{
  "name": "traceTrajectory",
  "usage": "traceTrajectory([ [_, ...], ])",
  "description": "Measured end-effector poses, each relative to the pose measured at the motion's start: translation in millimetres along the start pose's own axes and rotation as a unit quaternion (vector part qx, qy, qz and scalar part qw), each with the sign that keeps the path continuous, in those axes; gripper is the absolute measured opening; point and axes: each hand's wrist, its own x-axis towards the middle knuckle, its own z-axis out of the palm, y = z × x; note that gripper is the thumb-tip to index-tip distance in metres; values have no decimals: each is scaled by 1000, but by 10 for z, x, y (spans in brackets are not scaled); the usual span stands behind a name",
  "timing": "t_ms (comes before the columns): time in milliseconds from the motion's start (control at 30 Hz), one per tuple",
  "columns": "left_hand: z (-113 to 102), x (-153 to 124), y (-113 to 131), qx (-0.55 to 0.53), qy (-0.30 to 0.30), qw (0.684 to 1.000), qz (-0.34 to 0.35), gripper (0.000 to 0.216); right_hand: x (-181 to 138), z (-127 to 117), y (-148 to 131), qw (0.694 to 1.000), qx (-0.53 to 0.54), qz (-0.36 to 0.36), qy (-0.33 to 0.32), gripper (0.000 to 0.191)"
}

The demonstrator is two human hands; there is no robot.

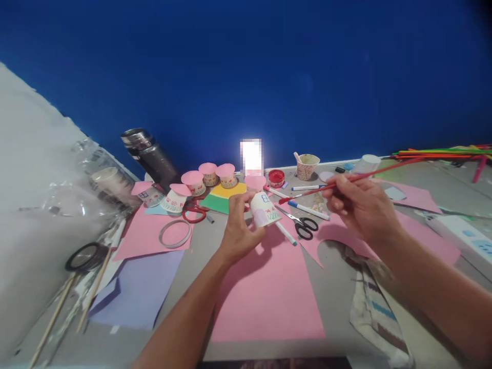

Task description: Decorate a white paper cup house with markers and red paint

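Observation:
My left hand (239, 228) is closed around a small paper-cup house (264, 209) with a pink roof, a drawn window and a lilac door, held tilted above a pink paper sheet (269, 292). My right hand (361, 207) pinches a long red paintbrush (348, 180) whose tip points left toward the cup, a short gap away. Black-handled scissors (303, 225) and white markers (307, 209) lie between the two hands.
Several finished cup houses (194, 185) line the back left by a dark flask (148, 154). A red paint pot (276, 178), a patterned cup (307, 166), red scissors (194, 211), tape rolls (175, 233), coloured sticks (442, 152) and a cloth (378, 307) surround the work.

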Motion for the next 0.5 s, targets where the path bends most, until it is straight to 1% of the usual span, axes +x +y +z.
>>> traceTrajectory([
  [67,9,-20,15,-35,-48,998,11,67,-165,-5,64,1000,-1,4,2,39],
  [133,23,-36,20,-60,-77,995,13,72,-228,-8,110,1000,-2,1,3,40],
  [333,20,-55,64,-39,-115,992,14,77,-254,-34,123,999,-11,-27,19,39],
  [500,4,-50,139,-40,-125,991,28,69,-340,-41,114,996,-69,-55,17,33],
])
